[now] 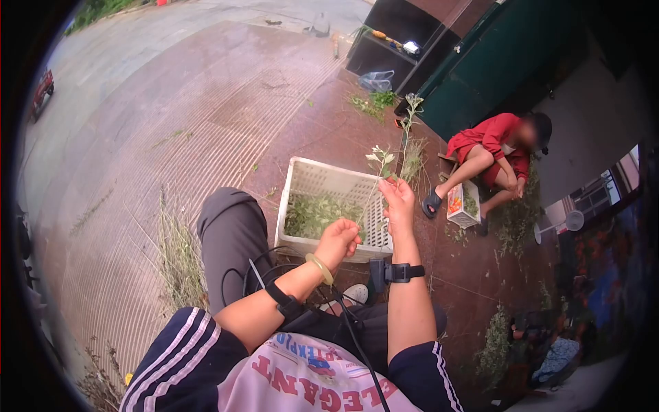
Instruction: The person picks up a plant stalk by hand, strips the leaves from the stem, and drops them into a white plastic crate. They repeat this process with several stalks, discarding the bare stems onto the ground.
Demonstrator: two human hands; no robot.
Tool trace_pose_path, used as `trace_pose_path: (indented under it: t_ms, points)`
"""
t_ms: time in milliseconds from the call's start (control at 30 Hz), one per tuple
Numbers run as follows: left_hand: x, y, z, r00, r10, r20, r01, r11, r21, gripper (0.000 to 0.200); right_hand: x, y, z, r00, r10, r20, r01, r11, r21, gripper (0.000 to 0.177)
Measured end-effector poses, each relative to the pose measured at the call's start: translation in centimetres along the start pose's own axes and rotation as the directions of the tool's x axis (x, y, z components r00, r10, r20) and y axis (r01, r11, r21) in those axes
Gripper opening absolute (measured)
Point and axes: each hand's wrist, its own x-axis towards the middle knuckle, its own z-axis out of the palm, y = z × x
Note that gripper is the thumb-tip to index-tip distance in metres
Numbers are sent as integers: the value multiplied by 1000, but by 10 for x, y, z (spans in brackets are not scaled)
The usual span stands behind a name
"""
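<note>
A thin leafy stem (381, 161) runs between my two hands, above the right part of a white plastic crate (336, 169). My right hand (398, 204) pinches it near its upper leaves, fingers together. Lower and to the left, my left hand (338, 242) is closed with its fingers curled at the stem's lower part. Loose green leaves (319, 213) cover the bottom of the crate. Another tall stalk with pale leaves (412, 113) rises behind my right hand; where its lower end rests is hidden.
A person in red (491, 144) sits at the right beside a small white basket (464, 206). Bundled stalks (178, 257) lie left of my knee. Cut greens (374, 104) and a plastic bag (377, 81) are on the ground near a dark cabinet (395, 38).
</note>
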Motion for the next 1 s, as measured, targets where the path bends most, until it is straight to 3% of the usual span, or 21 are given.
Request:
trace_pose_path:
  t_ms: [167,367,500,633,667,700,800,900,1000]
  points:
    - [0,-1,-1,1000,8,21,-8,1000,10,5,11,10,-9,999,-25,-19,24,998,-62,19]
    - [1,0,-2,1000,13,10,-14,999,36,5,-14,3,0,982,100,162,-50,957,-285,23]
    - [0,3,-1,1000,23,-2,-23,999,42,5,-25,16,-1,955,128,269,-19,928,-373,27]
    - [4,-2,-7,999,10,46,-17,988,154,8,-21,-6,0,996,-49,78,61,986,-158,10]
    - [7,-5,-10,997,-19,76,2,976,220,11,-10,7,-9,988,-138,62,145,981,-132,10]
    - [9,-7,-13,993,-49,105,17,959,284,14,-10,0,-9,992,-112,63,118,988,-96,10]
    - [11,-3,-2,968,176,181,-226,924,308,26,-16,-33,-1,995,-79,67,80,996,-23,9]
    - [11,21,13,921,221,321,-286,943,170,37,-20,-61,0,995,-96,17,95,993,71,9]
    - [13,35,23,819,336,466,-543,715,440,46,-12,-88,-13,956,-285,-68,291,949,122,9]
